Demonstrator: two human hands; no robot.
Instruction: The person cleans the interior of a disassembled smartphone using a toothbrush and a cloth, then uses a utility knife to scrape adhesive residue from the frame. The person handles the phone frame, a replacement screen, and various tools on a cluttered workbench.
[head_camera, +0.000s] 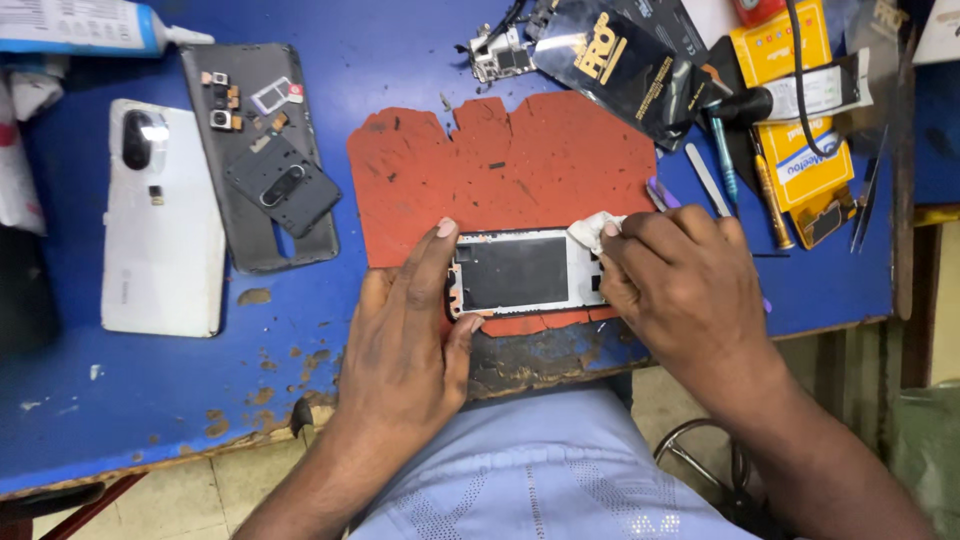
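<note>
Worn blue-painted wooden table (150, 390) showing brown chips, torn red rubber mat (500, 170), white-rimmed black phone frame (520, 272), white cloth scrap (592, 230), grey plastic back cover (255, 150), glossy white phone (160, 230), yellow box (795, 100)

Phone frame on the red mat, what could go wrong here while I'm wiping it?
1. The phone frame lies near the table's worn front edge; a hard push from the right hand with the white cloth might slide it off, though the left hand braces it.
2. Small loose parts sit unsecured on the grey back cover; a bump could scatter them.
</note>
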